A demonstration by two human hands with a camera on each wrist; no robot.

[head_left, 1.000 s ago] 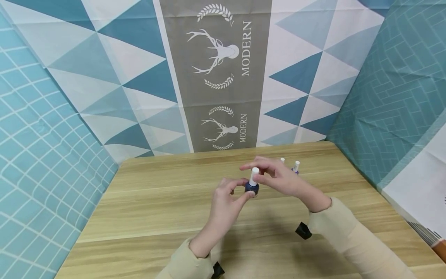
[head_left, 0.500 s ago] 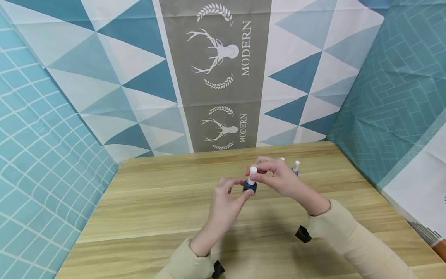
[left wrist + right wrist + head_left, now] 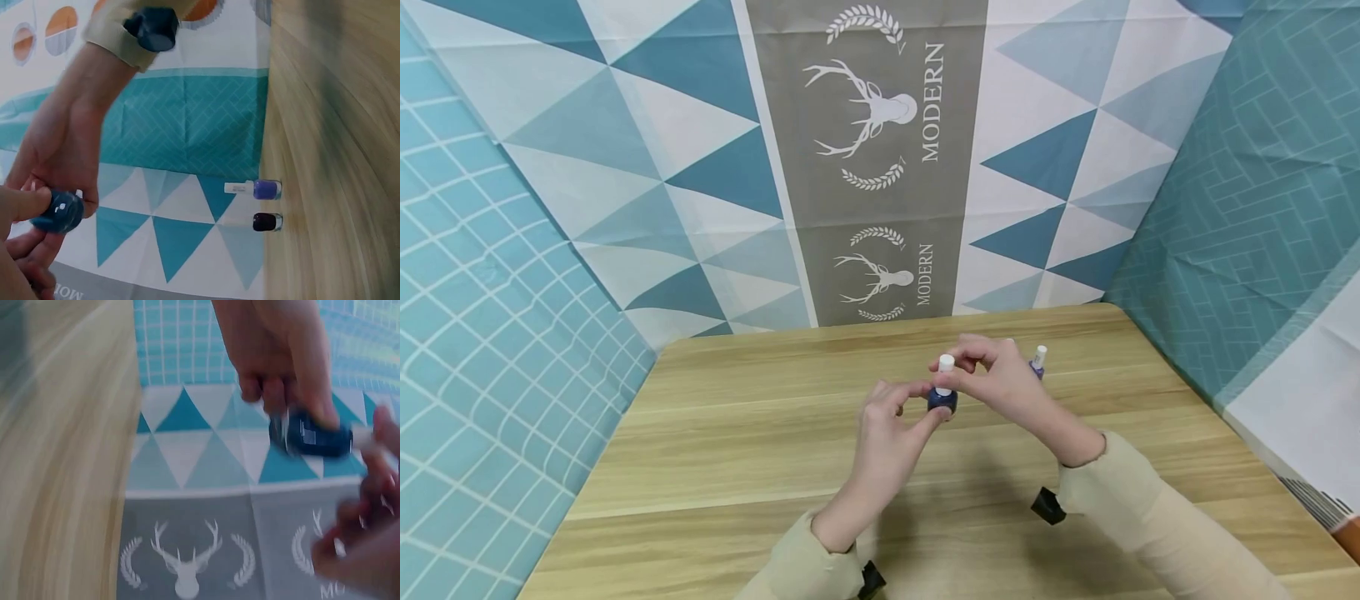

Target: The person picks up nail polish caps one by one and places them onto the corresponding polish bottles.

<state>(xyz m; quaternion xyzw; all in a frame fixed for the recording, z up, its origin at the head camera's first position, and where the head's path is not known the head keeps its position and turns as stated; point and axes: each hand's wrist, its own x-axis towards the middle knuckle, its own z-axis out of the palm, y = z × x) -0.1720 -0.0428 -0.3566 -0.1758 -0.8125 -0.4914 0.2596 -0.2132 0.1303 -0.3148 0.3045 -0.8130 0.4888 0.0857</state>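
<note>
My left hand (image 3: 883,429) holds a dark blue nail polish bottle (image 3: 942,401) by its body, above the wooden table. The thumb and fingers pinch it from opposite sides. At its white cap (image 3: 947,363) my right hand (image 3: 1006,385) pinches with thumb and fingers, the cap pointing up. The bottle's glossy blue glass (image 3: 65,214) shows beyond the fingers in the left wrist view. In the right wrist view, the bottle (image 3: 322,437) is slightly blurred, with the white cap partly behind the right fingers. The cap still sits on the bottle.
A purple nail polish bottle (image 3: 267,189) with a white cap stands on the wooden table (image 3: 722,442), beyond the right hand. Beside it is a very dark nail polish bottle (image 3: 267,221). Patterned cloths (image 3: 880,192) surround the table's back and sides.
The right index finger, stretched out past the cap a second ago, has closed in on it. The bottle shifted slightly left, then back right. The left hand keeps its hold.
</note>
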